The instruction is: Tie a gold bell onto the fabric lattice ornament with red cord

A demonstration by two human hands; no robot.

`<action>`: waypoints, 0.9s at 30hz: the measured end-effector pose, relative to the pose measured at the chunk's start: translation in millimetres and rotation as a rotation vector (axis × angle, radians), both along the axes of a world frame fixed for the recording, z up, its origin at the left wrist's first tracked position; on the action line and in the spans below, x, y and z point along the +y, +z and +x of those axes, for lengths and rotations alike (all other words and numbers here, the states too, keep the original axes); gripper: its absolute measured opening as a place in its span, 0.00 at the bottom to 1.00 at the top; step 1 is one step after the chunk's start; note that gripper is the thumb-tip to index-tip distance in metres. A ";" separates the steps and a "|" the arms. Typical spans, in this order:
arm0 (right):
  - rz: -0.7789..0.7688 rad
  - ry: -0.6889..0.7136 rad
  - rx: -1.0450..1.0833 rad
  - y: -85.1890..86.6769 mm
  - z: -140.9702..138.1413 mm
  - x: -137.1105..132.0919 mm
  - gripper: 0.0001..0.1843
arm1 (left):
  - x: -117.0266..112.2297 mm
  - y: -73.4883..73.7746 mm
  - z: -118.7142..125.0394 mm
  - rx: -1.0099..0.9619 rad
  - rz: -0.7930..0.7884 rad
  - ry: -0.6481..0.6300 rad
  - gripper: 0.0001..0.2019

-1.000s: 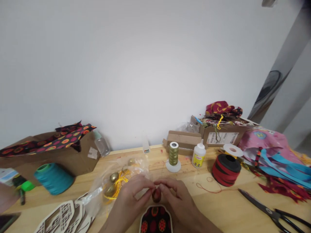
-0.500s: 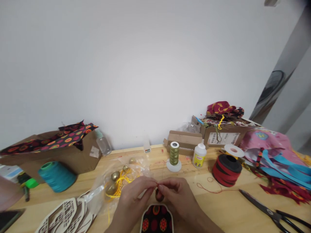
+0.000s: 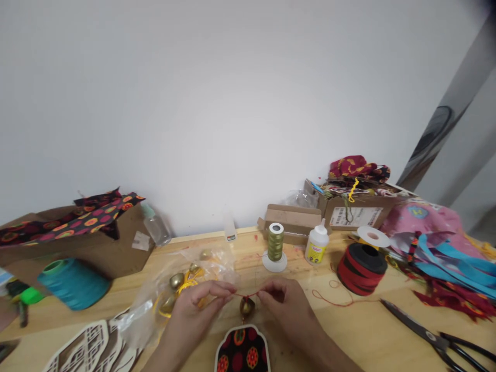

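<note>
Between my hands a thin red cord [image 3: 248, 295] is stretched taut above a small brass bell [image 3: 247, 308]. My left hand [image 3: 205, 305] pinches the cord's left end between thumb and fingertips. On the other side, my right hand [image 3: 284, 305] pinches its right end. Just below the bell, and seemingly joined to it, lies a pendant piece [image 3: 243, 347] of dark flower-patterned fabric with a pale rim; its lower part is cut off by the frame. A clear plastic bag [image 3: 141, 315] with brass bells and yellow cords [image 3: 188, 281] lies beside my left hand.
Behind my hands stand a green thread spool [image 3: 276, 243] and a glue bottle [image 3: 316, 245]. Right are a red ribbon roll [image 3: 361, 276] and black scissors [image 3: 426, 336]. Left are a teal thread cone [image 3: 73, 284], cut-out wooden shapes [image 3: 89, 346] and a cardboard box [image 3: 124, 253] of fabric.
My hands have moved apart, drawing the red cord taut between them. The brass bell, partly covered by fingers before, now shows clearly. The whole view has shifted slightly.
</note>
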State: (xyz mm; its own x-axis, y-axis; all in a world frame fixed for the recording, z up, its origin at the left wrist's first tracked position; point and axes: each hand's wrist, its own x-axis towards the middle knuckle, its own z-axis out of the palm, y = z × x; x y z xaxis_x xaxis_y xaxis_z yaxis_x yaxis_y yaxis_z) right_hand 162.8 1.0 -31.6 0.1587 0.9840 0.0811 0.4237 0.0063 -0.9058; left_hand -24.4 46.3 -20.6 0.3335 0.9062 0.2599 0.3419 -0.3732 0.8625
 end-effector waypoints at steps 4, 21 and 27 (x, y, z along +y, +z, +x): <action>0.000 -0.008 -0.099 -0.8 2.2 -0.2 0.09 | 6.0 -5.9 -0.9 -0.203 -0.272 -0.002 0.04; 0.213 0.072 -0.297 15.0 3.0 -6.0 0.07 | 3.5 2.0 29.0 -0.433 -0.451 -0.010 0.09; 0.607 0.131 -0.270 20.5 6.4 -6.0 0.07 | -6.3 20.0 38.4 -0.400 -0.484 0.011 0.08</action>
